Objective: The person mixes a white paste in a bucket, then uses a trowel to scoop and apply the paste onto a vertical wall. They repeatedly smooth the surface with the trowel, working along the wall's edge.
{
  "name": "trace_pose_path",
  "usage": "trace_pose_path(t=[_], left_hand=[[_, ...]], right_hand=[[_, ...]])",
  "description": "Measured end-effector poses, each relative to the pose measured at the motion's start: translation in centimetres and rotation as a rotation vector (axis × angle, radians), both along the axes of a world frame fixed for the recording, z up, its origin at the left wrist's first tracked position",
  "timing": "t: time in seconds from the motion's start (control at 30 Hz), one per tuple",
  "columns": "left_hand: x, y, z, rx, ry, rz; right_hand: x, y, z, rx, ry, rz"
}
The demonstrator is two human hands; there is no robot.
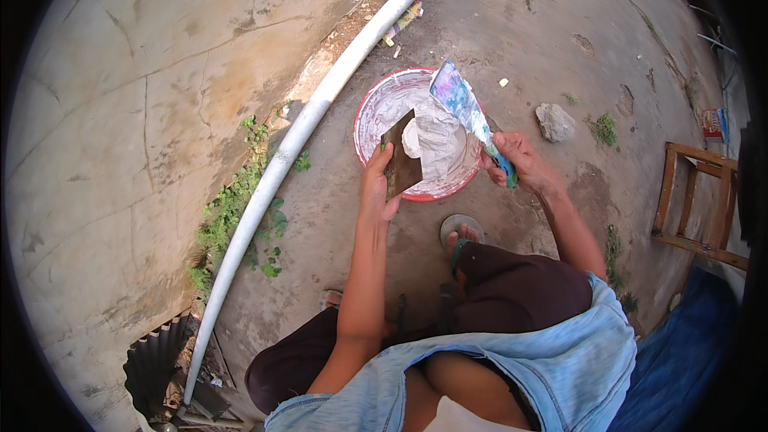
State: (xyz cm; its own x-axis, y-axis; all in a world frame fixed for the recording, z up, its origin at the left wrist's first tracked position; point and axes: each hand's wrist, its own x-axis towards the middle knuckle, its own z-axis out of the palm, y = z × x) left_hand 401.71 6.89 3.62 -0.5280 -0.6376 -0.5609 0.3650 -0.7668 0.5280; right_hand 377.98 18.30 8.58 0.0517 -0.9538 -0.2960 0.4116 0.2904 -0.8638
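My left hand (376,180) grips a flat brown board (406,172) by its left edge, with a dab of white putty (411,139) on it. In my right hand (518,158) is a putty knife (459,100), its wide blade smeared white, blue and purple and pointing up and left. Fingers wrap around its green-blue handle. Both tools are over a round basin (370,100) with a red rim, its inner wall coated in white paste. The board hides part of the basin's inside. Whether the blade touches the basin rim I cannot tell.
A long white pipe (300,130) runs along the foot of the cracked wall (136,112), beside green weeds (220,224). To the right are a grey stone (554,122), a wooden frame (663,192) and blue cloth (680,360). My feet stand just below the basin.
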Motion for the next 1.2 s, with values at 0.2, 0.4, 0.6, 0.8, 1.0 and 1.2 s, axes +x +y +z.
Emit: trace_pose_path(t=[0.2, 0.4, 0.6, 0.8, 1.0, 1.2], left_hand=[[-1.4, 1.3, 0.6, -0.009, 0.032, -0.075], [-0.7, 1.2, -0.6, 0.027, 0.029, -0.034], [-1.0, 0.8, -0.5, 0.038, 0.049, -0.026], [-0.7, 0.1, -0.6, 0.005, 0.133, -0.023], [-1.1, 0.1, 0.7, -0.001, 0.083, -0.01], [-0.9, 0.1, 0.6, 0.012, 0.073, -0.018]], right_hand=[[2.8, -3.2, -2.3, 0.018, 0.02, 0.287], [2.7, -3.9, -2.7, -0.051, 0.185, 0.276], [1.9, -3.0, -3.4, 0.009, 0.24, 0.268], [1.2, -2.1, -3.8, 0.019, 0.26, 0.253], [0.0, -0.9, -4.3, 0.077, 0.314, 0.295], [-0.6, 0.2, -4.1, 0.116, 0.355, 0.318]])
